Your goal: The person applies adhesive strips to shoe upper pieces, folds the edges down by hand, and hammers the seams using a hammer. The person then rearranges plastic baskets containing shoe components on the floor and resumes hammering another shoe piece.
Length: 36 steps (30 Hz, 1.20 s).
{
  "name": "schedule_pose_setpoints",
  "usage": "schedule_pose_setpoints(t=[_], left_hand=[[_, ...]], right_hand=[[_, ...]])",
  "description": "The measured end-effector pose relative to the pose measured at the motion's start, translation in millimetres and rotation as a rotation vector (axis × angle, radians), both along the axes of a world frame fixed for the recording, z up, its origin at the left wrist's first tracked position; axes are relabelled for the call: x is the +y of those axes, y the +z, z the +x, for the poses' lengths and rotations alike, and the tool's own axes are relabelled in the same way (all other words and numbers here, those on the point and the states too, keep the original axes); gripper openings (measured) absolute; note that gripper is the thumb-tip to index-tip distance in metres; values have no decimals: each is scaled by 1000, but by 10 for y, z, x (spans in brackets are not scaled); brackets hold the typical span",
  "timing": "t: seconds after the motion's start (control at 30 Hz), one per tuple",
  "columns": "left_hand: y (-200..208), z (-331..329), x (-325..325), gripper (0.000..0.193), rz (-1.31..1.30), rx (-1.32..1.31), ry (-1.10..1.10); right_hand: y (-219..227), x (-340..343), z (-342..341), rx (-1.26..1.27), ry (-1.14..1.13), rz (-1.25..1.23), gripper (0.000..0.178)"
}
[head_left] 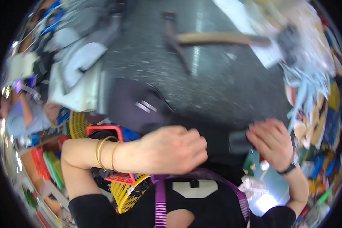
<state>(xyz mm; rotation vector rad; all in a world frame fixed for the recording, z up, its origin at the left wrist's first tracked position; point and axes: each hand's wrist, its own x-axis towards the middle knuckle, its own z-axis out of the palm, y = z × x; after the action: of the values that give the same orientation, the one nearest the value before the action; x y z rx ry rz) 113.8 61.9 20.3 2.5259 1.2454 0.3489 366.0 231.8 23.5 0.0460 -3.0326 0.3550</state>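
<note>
A dark cloth piece (135, 104), shaped like a cap and bearing a small white print, lies on the dark work table (224, 81). Black cloth (216, 133) runs from it along the near table edge, between my hands. My left hand (174, 149) is closed in a fist over this black cloth; its fingertips are hidden beneath. At the cloth's right end, by a grey patch (238, 142), my right hand (268, 142) has its fingers bent together on the edge. Motion blurs both hands and the cloth.
A hammer-like tool (220, 38) with a wooden handle lies at the table's far side. Pale blue strips (307, 85) hang at the right beside plastic wrapping. Stacked grey-white pieces (78, 83) fill the left. A yellow basket (127, 193) with red handles stands beside my left arm; another person sits farther left.
</note>
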Motion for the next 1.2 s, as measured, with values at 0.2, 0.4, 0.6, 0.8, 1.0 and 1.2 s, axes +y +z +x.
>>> schedule_pose_setpoints(t=[0.2, 0.4, 0.6, 0.8, 1.0, 1.2], left_hand=[[-323, -66, -806, 15, -332, -322, 78], [-46, -1636, -478, 26, 554, 226, 1043], [-178, -2189, -378, 34, 474, 369, 1239], [227, -2411, -594, 35, 126, 45, 995], [780, -1725, -429, 44, -726, -567, 348], [6, -862, 338, 31, -531, -372, -88]], right_hand=[[-10, -360, -372, -213, 469, -149, 27], [30, -368, -739, -376, 551, -582, 27], [81, -71, -1438, 103, 117, -276, 17], [97, 246, -1790, 213, -137, 135, 30], [-323, 444, -2003, 219, -40, 308, 39], [129, 214, -1980, 210, -91, 114, 29]])
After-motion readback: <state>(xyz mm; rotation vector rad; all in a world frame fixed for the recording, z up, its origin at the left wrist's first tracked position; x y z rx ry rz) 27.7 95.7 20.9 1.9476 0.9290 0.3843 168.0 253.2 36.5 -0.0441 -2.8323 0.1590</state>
